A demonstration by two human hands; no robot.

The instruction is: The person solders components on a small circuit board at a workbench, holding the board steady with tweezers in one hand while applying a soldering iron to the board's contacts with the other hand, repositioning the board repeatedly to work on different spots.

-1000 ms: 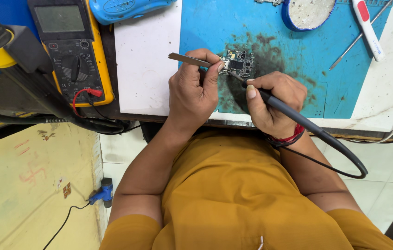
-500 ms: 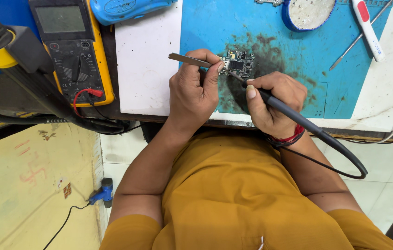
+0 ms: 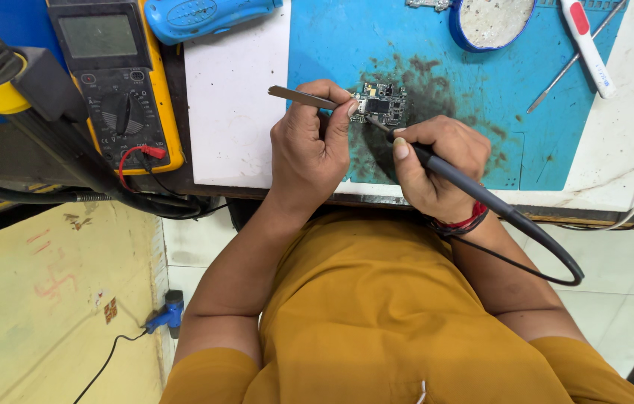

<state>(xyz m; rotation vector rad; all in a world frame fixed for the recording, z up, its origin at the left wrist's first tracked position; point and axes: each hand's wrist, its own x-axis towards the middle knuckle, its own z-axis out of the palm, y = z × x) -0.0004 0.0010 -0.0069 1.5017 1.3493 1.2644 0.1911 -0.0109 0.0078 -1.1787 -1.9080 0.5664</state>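
The small circuit board (image 3: pixel 381 104) is lying on the blue mat (image 3: pixel 481 90) on the worktop (image 3: pixel 235 97), just beyond both hands and between their fingertips. The left hand (image 3: pixel 309 146) is pinching metal tweezers (image 3: pixel 303 96) whose tip is reaching the board's left edge. The right hand (image 3: pixel 436 164) is gripping a black soldering iron (image 3: pixel 474 191), its tip touching the board.

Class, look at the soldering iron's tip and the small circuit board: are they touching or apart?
Cannot tell. In the head view the soldering iron tip reaches the circuit board edge, but the right hand and dark mat stains hide any contact or gap.
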